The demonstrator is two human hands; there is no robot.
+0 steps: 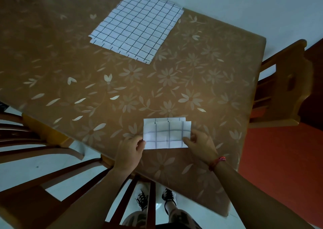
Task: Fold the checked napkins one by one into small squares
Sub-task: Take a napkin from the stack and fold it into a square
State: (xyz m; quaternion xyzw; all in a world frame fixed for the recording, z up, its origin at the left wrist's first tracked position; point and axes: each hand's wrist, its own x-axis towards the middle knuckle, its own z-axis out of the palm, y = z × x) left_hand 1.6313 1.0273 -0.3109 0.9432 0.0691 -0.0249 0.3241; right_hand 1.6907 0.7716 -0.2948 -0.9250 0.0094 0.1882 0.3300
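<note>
At 9 o'clock a dark wooden chair [35,141] stands against the bench [70,62], which wears a brown flowered cloth. The left hand [130,152] reaches in from 7 o'clock. Its grip is drawn to a pinch, thumb on top, on the folded napkin [166,136] at that napkin's 8 o'clock corner.

Far off at 12 o'clock lies a flat pile of checked napkins [136,27], unfolded, with at least two layers showing at its near-left corner.

The folded napkin sits at 6 o'clock on the bench, close to the near edge. It is a wide rectangle, not yet a square, and its layers are slightly out of line along the far edge. The stuff looks thin, light and limp, so it would likely sag and slip askew if taken by one point. The two end edges, near the corners, are the sensible holds for carrying one end over the other.

The right hand [201,145] pinches the right edge at about 4 o'clock, thumb laid on the top face and the other fingers curled behind. A red thread band [217,162] circles that wrist. At 3 o'clock stands a lighter wooden chair [283,81].
</note>
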